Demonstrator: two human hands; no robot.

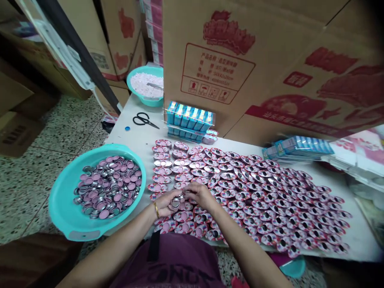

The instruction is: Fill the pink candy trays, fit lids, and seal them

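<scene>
My left hand (167, 204) and my right hand (200, 195) meet over the near edge of the white table (135, 136). Both are closed around a small stack of round silver and pink tins (177, 201) held between them. A gold bangle sits on my left wrist. Under and beyond my hands, rows of oval pink printed tins (255, 192) cover most of the tabletop. A teal basin (64, 216) at the table's left corner is filled with loose pink and silver lids (108, 186).
Black scissors (144, 119) and a small blue cap (127, 129) lie at the back left. A second teal bowl of pale pieces (146, 85) stands behind them. Blue packets (189, 121) lean against large cardboard boxes (270, 68). Terrazzo floor lies to the left.
</scene>
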